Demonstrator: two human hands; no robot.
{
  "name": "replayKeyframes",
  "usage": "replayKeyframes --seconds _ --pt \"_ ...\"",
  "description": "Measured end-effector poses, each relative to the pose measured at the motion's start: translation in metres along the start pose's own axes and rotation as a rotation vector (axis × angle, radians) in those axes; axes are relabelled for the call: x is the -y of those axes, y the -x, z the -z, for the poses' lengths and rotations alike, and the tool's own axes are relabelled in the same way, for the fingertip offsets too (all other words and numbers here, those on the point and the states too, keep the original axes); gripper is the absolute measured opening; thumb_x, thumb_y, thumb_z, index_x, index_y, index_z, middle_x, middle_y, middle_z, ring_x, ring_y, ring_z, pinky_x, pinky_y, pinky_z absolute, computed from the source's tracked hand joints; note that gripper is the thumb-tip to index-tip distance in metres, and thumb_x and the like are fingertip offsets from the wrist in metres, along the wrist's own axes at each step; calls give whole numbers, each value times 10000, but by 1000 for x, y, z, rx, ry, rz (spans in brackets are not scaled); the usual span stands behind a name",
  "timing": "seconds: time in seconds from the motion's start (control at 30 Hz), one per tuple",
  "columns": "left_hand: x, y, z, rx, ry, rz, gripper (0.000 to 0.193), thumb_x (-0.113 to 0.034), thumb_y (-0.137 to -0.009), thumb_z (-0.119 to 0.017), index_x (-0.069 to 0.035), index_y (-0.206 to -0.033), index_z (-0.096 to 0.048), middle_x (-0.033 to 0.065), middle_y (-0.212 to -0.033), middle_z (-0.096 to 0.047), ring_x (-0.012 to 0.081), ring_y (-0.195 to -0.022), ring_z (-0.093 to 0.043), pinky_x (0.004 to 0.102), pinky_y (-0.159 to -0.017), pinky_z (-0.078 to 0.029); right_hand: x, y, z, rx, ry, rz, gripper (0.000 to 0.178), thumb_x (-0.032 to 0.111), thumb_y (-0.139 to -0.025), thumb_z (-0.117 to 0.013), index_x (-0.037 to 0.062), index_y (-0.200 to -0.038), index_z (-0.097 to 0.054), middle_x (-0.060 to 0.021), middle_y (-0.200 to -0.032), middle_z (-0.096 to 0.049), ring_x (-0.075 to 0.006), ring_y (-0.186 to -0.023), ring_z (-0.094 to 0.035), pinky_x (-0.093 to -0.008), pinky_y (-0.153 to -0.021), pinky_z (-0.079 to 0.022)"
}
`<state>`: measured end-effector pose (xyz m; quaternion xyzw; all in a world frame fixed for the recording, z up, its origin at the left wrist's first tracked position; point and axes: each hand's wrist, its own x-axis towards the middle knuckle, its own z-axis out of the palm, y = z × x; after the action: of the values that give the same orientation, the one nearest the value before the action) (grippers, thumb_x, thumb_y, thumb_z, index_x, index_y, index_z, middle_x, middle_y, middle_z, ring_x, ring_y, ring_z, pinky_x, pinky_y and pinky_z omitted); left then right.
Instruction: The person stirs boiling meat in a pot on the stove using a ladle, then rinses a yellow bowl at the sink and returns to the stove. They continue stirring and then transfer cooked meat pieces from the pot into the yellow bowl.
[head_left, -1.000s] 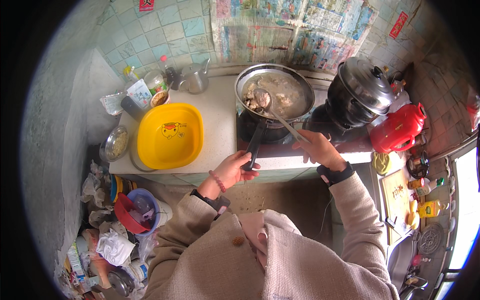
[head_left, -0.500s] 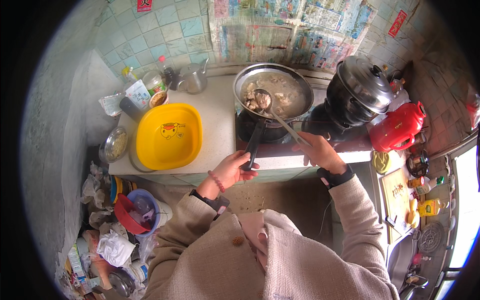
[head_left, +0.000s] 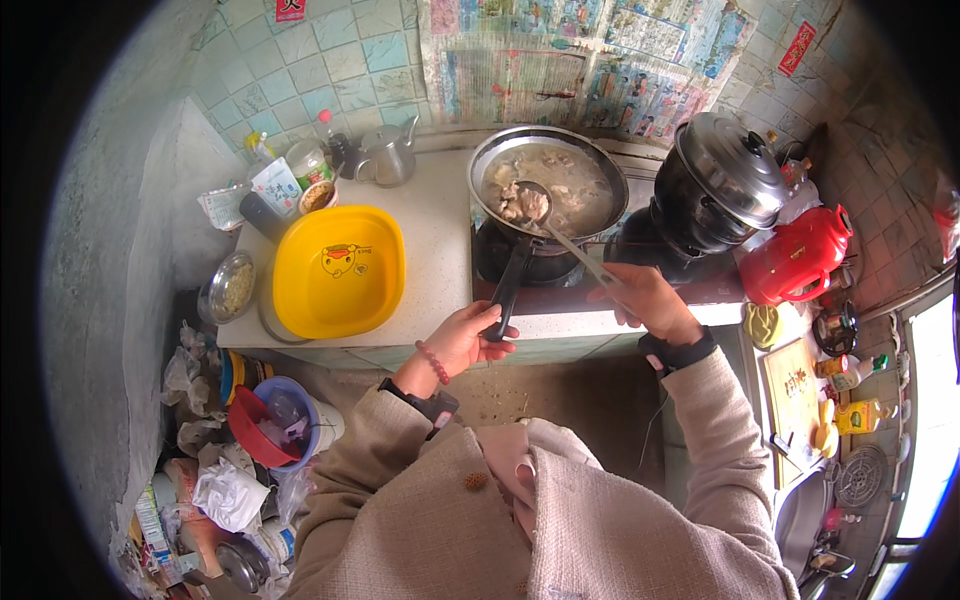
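Observation:
My left hand (head_left: 468,340) is closed around the black handle of a frying pan (head_left: 476,168), which sits on the left burner. Cloudy broth with pieces of pale meat fills it. In my right hand (head_left: 650,300) I grip a metal ladle (head_left: 578,254), its handle slanting down into the pan. The ladle's round bowl lies at the pan's near left part and holds several chunks of meat (head_left: 524,203) at the broth's surface.
A yellow basin (head_left: 390,300) stands on the counter to the left, by a metal bowl (head_left: 212,295) and a kettle (head_left: 390,165). Right of the pan are a lidded steel pot (head_left: 690,205) and a red thermos jug (head_left: 800,255). Buckets (head_left: 320,430) and bags crowd the floor at left.
The ladle with the meat has shifted slightly to the right, and my right hand has moved a little with it. My left hand and the pan have stayed in place.

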<state>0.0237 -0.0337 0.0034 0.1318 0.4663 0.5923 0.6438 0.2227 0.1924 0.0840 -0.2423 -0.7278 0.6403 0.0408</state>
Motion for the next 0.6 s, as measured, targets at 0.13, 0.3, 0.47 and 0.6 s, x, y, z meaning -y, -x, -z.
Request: replayKeyframes --seconds 0.13,0.3,0.47,0.6 --pt "4 1 7 -1 33 14 300 -375 -956 -502 -112 -1099 -519 101 -1015 -646 204 -882 -651 332 -757 -529 -1 -5 9 13 -243 -95 405 31 -880 -489 -98 -1263 -467 -135 -949 -664 -68 -539 -537 -157 -398 -379" --pt "11 19 48 -121 113 12 441 -439 -926 -533 -68 -1161 -497 133 -1065 -628 226 -982 -615 357 -824 -495 2 -8 18 3 -349 -147 377 38 -900 -507 -106 -1248 -479 -153 -962 -662 -62 -539 -521 -155 -396 -375" --pt "22 48 105 -341 245 -71 479 -410 -912 -575 -26 -1171 -454 172 -1104 -595 241 -1004 -601 355 -806 -500 8 -9 21 1 -351 -160 369 48 -911 -516 -92 -1252 -484 -153 -964 -661 -54 -544 -516 -148 -406 -370" --pt "30 72 139 -406 323 -143 463 -391 -911 -581 -25 -1164 -455 168 -1112 -585 239 -1009 -599 337 -801 -506 17 -10 21 -3 -327 -146 367 46 -916 -508 -82 -1259 -484 -146 -963 -660 -48 -545 -509 -148 -413 -366"
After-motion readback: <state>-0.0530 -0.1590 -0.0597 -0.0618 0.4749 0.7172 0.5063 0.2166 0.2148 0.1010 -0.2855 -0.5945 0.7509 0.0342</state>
